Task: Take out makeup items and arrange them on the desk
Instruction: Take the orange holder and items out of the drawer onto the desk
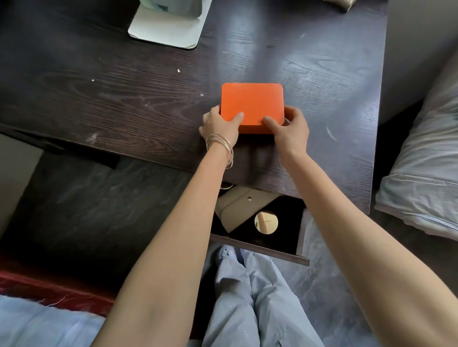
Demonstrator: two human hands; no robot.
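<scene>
Both bare arms reach forward, nearly straight, converging on the orange box [252,106]. The left hand [219,125] clasps the box's near left corner, thumb laid flat across its top, fingers wrapped round the left side. Thin bangles [221,147] circle that wrist. The right hand [289,128] grips the near right corner, thumb pressed on top, fingers curled against the right edge. Both wrists sit just nearer than the box.

single head-worn wide-angle view, looking steeply down and forward over the dark tabletop [121,97], close enough that both forearms fill the lower frame, open drawer [259,248] and the person's legs below, edges curved by the lens
</scene>
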